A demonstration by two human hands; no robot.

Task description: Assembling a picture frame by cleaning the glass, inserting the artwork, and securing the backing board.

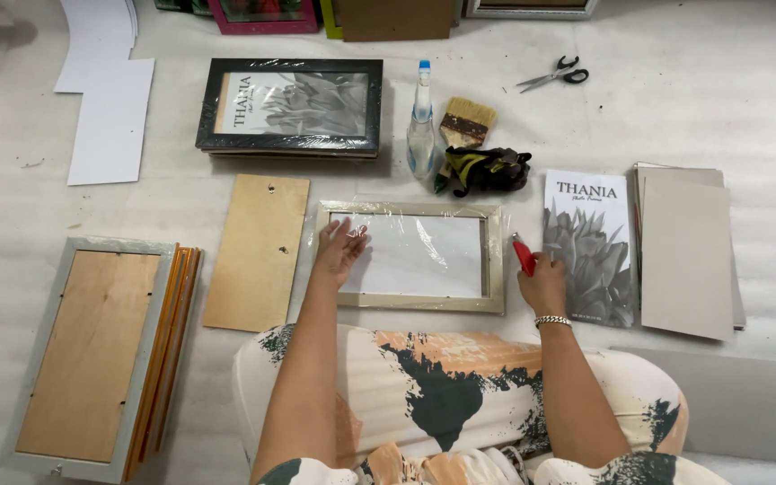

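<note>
Roughly at the centre lay one plastic-wrapped pale frame (410, 257), with one stack of frames (101, 350) at eight o'clock, one black frame (289, 105) at eleven, one loose wooden backing board (257, 251) at nine, one printed flower sheet (590, 247) and one pile of grey boards (686, 251) at three. Smaller things sat at twelve to one o'clock: one spray bottle (421, 121), one brush (466, 123), one pair of gloves (487, 170), one pair of scissors (553, 74). The left hand (339, 249) rested released, fingers spread on the wrapped frame's left edge, while the right hand (542, 284) was clenched around one red-handled cutter (524, 256) just beside the frame's right edge.
</note>
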